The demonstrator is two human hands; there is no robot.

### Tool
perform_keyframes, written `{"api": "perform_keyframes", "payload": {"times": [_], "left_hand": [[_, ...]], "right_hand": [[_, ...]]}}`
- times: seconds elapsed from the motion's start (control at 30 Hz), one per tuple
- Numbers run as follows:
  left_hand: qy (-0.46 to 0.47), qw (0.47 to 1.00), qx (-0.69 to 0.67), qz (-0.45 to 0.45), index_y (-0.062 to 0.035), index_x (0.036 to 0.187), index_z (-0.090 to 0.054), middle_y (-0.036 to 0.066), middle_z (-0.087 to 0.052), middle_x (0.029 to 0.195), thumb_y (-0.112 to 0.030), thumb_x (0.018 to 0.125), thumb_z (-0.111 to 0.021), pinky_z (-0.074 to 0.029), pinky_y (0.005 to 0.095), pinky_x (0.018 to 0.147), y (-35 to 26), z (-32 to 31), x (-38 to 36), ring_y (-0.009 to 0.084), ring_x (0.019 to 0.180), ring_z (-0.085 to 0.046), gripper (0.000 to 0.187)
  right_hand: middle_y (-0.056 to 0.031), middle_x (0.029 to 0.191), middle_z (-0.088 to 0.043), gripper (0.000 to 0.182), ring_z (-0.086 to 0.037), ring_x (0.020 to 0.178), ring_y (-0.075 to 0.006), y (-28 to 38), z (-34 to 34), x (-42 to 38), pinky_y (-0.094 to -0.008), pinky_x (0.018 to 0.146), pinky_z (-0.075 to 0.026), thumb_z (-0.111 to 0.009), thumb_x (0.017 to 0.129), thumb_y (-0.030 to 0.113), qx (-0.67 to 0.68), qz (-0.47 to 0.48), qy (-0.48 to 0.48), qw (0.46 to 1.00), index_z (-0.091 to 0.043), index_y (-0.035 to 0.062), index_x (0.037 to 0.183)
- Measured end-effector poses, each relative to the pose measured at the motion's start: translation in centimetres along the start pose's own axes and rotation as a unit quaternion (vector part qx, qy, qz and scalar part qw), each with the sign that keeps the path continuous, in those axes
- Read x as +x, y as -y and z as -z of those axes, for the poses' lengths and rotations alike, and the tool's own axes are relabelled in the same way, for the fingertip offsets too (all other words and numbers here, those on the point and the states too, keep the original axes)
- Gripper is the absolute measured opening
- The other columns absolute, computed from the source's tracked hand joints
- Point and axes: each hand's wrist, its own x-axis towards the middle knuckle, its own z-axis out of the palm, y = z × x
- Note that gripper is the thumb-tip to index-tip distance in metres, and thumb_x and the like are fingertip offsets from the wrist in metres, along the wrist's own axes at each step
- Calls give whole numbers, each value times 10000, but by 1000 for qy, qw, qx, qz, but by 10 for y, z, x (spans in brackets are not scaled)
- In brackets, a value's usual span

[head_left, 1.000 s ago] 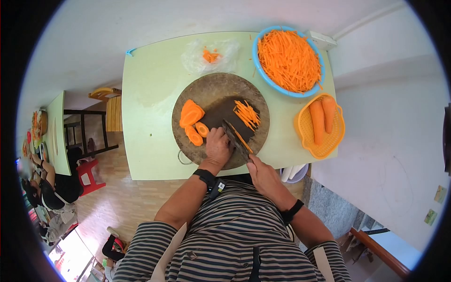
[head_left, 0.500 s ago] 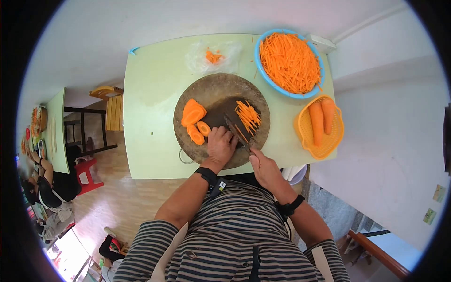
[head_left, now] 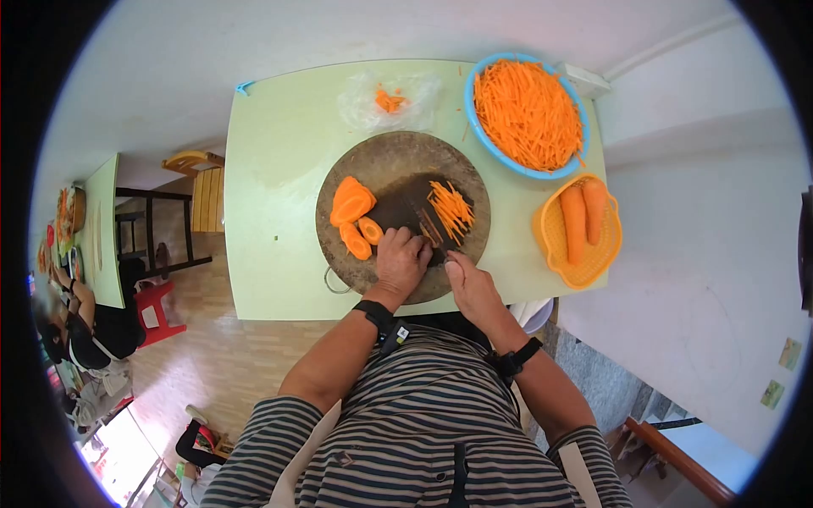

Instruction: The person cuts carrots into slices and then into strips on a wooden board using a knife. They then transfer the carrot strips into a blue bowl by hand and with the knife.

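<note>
My right hand (head_left: 472,284) grips a knife (head_left: 432,227), whose blade is blurred over the round wooden board (head_left: 402,152). Beside the blade, my left hand (head_left: 401,261) has its fingers curled down on the board; what lies under the fingertips is mostly hidden. Carrot strips (head_left: 451,210) lie in a loose pile to the right of the blade. To the left rest a stack of carrot slices (head_left: 351,201) and two separate oval slices (head_left: 355,241).
A blue basin (head_left: 529,114) heaped with carrot shreds is at the back right. Below it, a yellow basket (head_left: 554,245) holds two whole carrots. Carrot bits lie on a plastic bag (head_left: 356,106). Another person (head_left: 89,326) is at a table far left.
The knife has moved slightly, and my right hand has risen and turned a little. My left hand has stayed nearly in place. The whole view has shifted slightly.
</note>
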Motion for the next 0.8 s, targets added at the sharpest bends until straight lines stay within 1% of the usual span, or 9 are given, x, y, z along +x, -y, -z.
{"api": "perform_keyframes", "payload": {"times": [0.07,0.17,0.27,0.43,0.5,0.57,0.63,0.7,0.8], "left_hand": [[-6,1000,-5,6,-85,818,-723,68,-531,814,-129,713,-769,-438,412,725,0,0,0,290,837,-534,122],[-6,1000,-2,11,-85,811,-718,66,-531,814,-128,711,-767,-439,409,724,-2,1,-1,288,835,-533,119],[3,1000,12,9,-82,794,-697,67,-527,825,-127,686,-770,-440,409,724,2,0,-1,289,839,-527,138],[14,1000,15,8,-78,769,-660,69,-518,839,-127,643,-775,-439,411,723,2,1,-1,291,846,-517,177],[18,1000,6,9,-77,781,-681,72,-524,827,-122,669,-776,-440,412,722,1,2,0,296,834,-521,154],[16,1000,10,10,-76,788,-691,74,-530,822,-118,687,-774,-441,411,721,1,2,1,296,829,-525,137],[13,1000,12,8,-75,794,-702,75,-536,817,-114,705,-772,-442,410,720,0,-1,0,296,824,-529,120],[-20,1000,-13,8,-72,803,-716,78,-545,811,-115,734,-765,-444,409,718,-1,-2,1,295,820,-538,95],[-23,1000,-12,10,-70,805,-712,77,-546,817,-120,734,-760,-444,408,716,-1,-2,0,291,827,-542,99]], "right_hand": [[-312,1043,-688,408,-675,1016,-469,7,4,0,-449,884,-533,-472,1068,300,34,-37,-19,999,-600,-20,1287],[-304,1050,-690,405,-677,1019,-462,-2,5,-13,-446,886,-532,-472,1066,290,-1,2,-3,1000,-584,-18,1305],[-304,1072,-688,411,-669,1032,-469,-4,5,-26,-452,891,-530,-477,1066,293,-15,-19,35,999,-563,-15,1324],[-303,1084,-687,413,-660,1038,-479,-1,2,-28,-461,897,-527,-482,1064,294,-48,-29,35,998,-553,-11,1333],[-301,1087,-688,412,-658,1037,-482,0,-1,-22,-464,898,-526,-483,1064,295,-47,-27,31,998,-558,-11,1330],[-291,1076,-689,431,-660,1012,-475,-1,-4,-8,-507,869,-531,-475,1065,353,-48,-17,18,999,-581,20,1318],[-298,1078,-686,432,-657,1023,-476,-5,-6,4,-501,878,-529,-475,1066,349,-15,-13,-6,1000,-577,14,1320],[-304,1080,-682,433,-653,1033,-478,-3,-3,7,-496,887,-527,-475,1067,344,14,-6,-25,1000,-574,9,1322],[-321,1078,-674,428,-647,1047,-485,2,9,-7,-489,898,-524,-473,1070,333,40,-53,-4,998,-569,1,1322]]}}
